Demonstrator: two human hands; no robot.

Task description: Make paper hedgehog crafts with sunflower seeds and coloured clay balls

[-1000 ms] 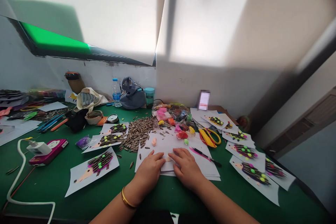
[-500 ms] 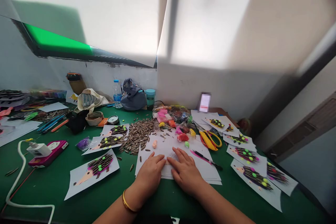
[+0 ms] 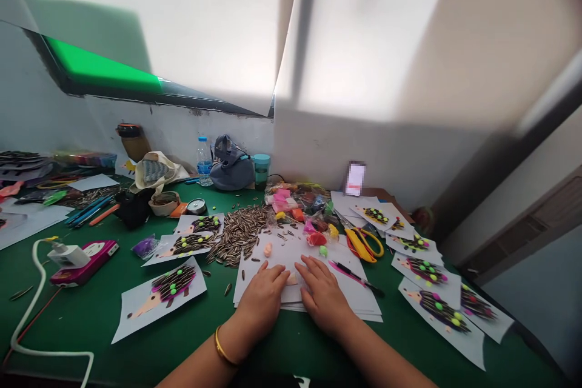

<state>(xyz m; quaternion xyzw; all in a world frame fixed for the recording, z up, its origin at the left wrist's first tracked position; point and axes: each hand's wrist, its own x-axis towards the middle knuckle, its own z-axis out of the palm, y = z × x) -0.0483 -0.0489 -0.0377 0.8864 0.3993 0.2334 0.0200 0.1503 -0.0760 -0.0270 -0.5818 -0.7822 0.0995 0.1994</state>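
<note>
My left hand [image 3: 262, 296] lies on the stacked white paper [image 3: 311, 253], fingers stretched forward and close together. A pale peach flattened patch of modelling clay [image 3: 291, 279] shows on the sheet beside its fingertips. On the other side of that patch rests my right hand [image 3: 325, 292], palm down with its fingers extended; neither hand grips anything. Just beyond the left fingers sits a small peach clay lump [image 3: 268, 249]. A green clay ball [image 3: 323, 251] is past the right fingers, and a black pen [image 3: 345, 269] lies to their right.
Sunflower seeds [image 3: 239, 230] are heaped left of the paper. Bagged coloured clay [image 3: 295, 197] lies behind it, with yellow-handled scissors [image 3: 364, 245] at right. Hedgehog pictures [image 3: 161, 297] lie on both sides. A magenta power strip [image 3: 91, 264] with a white cable is far left.
My right hand has shifted slightly to the right, widening the space between the hands and baring more of the peach clay patch. My left hand has barely moved.
</note>
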